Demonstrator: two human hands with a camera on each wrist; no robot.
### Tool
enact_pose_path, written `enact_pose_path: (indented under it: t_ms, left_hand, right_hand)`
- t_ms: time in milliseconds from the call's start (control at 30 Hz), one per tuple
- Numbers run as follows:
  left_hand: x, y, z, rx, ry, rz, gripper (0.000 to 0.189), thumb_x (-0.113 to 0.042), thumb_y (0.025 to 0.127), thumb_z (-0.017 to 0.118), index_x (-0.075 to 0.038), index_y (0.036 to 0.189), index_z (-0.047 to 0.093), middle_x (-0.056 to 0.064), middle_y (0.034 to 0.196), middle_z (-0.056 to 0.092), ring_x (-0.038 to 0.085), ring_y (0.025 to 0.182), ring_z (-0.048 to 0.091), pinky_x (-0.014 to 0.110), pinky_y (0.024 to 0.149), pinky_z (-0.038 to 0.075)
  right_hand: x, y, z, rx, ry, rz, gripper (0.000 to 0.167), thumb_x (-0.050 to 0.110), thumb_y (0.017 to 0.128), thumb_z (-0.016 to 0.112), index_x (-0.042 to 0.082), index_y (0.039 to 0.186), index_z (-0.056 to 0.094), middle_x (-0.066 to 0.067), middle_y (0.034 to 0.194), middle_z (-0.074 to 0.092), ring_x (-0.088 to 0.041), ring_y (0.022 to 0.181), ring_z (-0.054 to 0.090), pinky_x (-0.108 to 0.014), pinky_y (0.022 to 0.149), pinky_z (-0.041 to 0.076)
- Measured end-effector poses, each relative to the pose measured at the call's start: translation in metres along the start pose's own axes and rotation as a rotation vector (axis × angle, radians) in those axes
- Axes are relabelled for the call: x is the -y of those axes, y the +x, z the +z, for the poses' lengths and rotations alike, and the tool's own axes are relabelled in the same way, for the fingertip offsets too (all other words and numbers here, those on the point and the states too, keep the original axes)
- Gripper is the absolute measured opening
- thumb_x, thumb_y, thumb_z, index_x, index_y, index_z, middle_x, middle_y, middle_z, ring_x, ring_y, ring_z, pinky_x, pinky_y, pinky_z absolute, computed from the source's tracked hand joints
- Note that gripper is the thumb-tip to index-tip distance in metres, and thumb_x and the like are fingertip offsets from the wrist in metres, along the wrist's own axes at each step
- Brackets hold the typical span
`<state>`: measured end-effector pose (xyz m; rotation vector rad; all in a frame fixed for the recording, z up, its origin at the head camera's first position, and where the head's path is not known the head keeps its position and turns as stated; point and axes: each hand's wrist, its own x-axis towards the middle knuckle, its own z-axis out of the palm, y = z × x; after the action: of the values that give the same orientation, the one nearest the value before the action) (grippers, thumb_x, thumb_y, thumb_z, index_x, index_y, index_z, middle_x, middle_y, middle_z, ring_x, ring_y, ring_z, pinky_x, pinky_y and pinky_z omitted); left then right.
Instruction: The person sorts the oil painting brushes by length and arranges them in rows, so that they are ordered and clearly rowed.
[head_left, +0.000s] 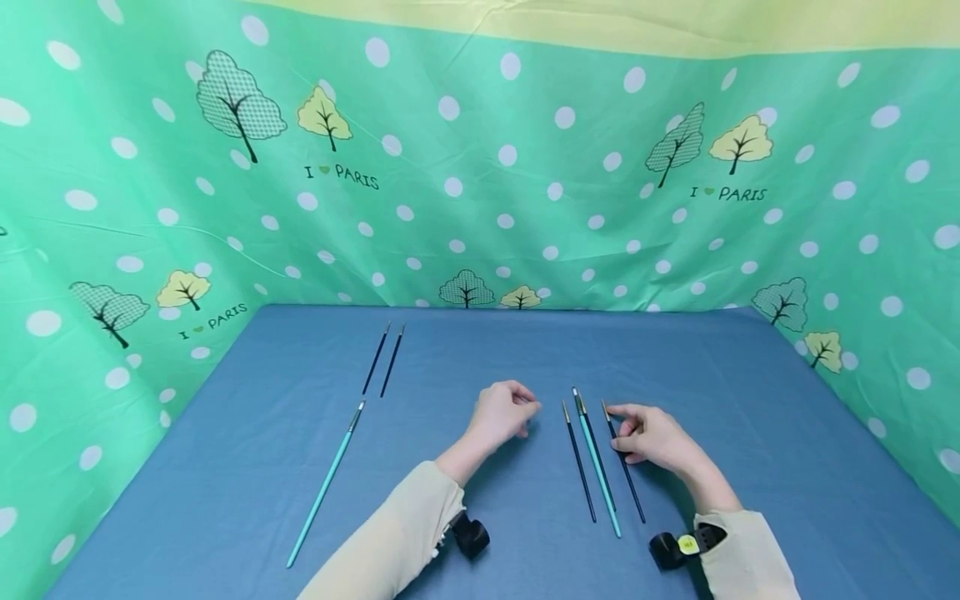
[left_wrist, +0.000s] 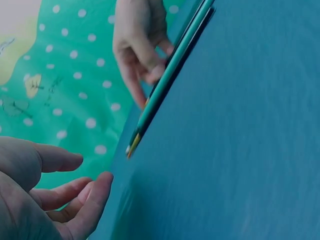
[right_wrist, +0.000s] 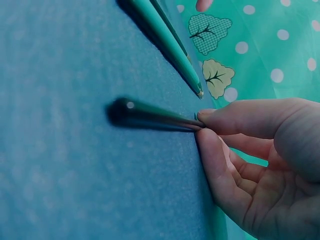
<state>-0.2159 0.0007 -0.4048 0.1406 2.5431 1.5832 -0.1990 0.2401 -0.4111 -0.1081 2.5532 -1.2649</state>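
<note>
My right hand (head_left: 654, 438) pinches a thin dark paintbrush (head_left: 632, 485) between thumb and forefinger. In the right wrist view the dark paintbrush (right_wrist: 150, 116) points its rounded handle end toward the camera. Just left of it lie a long teal paintbrush (head_left: 602, 471), a dark paintbrush (head_left: 589, 422) partly hidden along it, and another dark paintbrush (head_left: 581, 475). My left hand (head_left: 495, 417) hovers left of this group. Seen from the left wrist, the left hand (left_wrist: 55, 195) has thumb and fingers apart with nothing between them.
Farther left on the blue-covered table (head_left: 247, 450) lie another teal paintbrush (head_left: 326, 487) and two dark paintbrushes, one (head_left: 375, 360) beside the other (head_left: 392, 362). A green dotted curtain (head_left: 510, 200) hangs behind the table and along its sides.
</note>
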Motion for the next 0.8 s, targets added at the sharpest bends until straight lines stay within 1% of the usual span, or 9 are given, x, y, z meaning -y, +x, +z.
enact_pose_path:
  t_ms: [133,267,400,467,600,700,800]
  left_hand:
    - [-0.004,-0.004,0.015,-0.003,0.003,0.002,0.012,-0.016,0.084,0.064,-0.007,0.092,0.065,-0.001,0.07,0.062,0.012,0.047,0.058,0.024,0.047,0.049]
    - [-0.01,-0.008,0.028,0.004,0.032,0.002,0.013,-0.016,0.083,0.065,-0.007,0.092,0.065,-0.003,0.066,0.061,0.012,0.045,0.058,0.022,0.046,0.047]
    - [-0.013,-0.013,0.038,0.004,0.098,0.021,0.013,-0.017,0.081,0.067,-0.007,0.09,0.065,-0.004,0.059,0.058,0.01,0.041,0.055,0.022,0.045,0.045]
    - [-0.013,-0.014,0.043,-0.009,0.142,0.035,0.013,-0.017,0.081,0.067,-0.008,0.089,0.065,-0.005,0.055,0.057,0.008,0.039,0.053,0.021,0.047,0.044]
    - [-0.015,-0.015,0.049,-0.042,0.21,0.026,0.012,-0.017,0.08,0.067,-0.009,0.088,0.065,-0.005,0.05,0.056,0.007,0.037,0.05,0.021,0.05,0.044]
    - [-0.016,-0.014,0.053,-0.074,0.258,0.021,0.012,-0.019,0.079,0.068,-0.01,0.086,0.065,-0.004,0.057,0.059,0.008,0.043,0.05,0.022,0.05,0.043]
    - [-0.017,-0.014,0.055,-0.1,0.311,0.036,0.013,-0.02,0.077,0.069,-0.01,0.082,0.064,-0.002,0.065,0.059,0.01,0.05,0.049,0.023,0.049,0.041]
  right_hand:
    - [0.0,0.0,0.0,0.0,-0.001,0.0,0.059,0.001,0.08,0.064,-0.002,0.134,0.042,-0.009,0.078,0.052,-0.017,0.064,0.055,-0.03,0.057,0.054]
    - [0.0,0.0,0.0,-0.008,-0.003,0.003,0.058,0.002,0.08,0.065,-0.002,0.133,0.042,-0.009,0.078,0.052,-0.016,0.064,0.055,-0.03,0.057,0.054]
    - [0.0,0.001,0.001,-0.019,-0.005,0.006,0.058,0.002,0.079,0.065,-0.002,0.133,0.043,-0.009,0.078,0.052,-0.016,0.063,0.055,-0.03,0.056,0.054]
    - [0.0,0.001,0.001,-0.022,-0.007,0.006,0.058,0.001,0.079,0.065,-0.002,0.132,0.043,-0.008,0.078,0.052,-0.016,0.063,0.055,-0.03,0.056,0.054]
    - [0.0,0.001,0.002,-0.026,-0.011,0.008,0.058,0.001,0.079,0.065,-0.003,0.132,0.044,-0.008,0.077,0.053,-0.015,0.063,0.055,-0.03,0.056,0.054]
    - [-0.001,0.001,0.002,-0.029,-0.014,0.004,0.057,0.001,0.079,0.065,-0.003,0.132,0.044,-0.009,0.077,0.053,-0.016,0.062,0.055,-0.03,0.056,0.054]
    - [0.0,0.001,0.002,-0.033,-0.017,0.0,0.057,0.001,0.079,0.065,-0.003,0.132,0.044,-0.009,0.077,0.053,-0.016,0.062,0.055,-0.029,0.055,0.054]
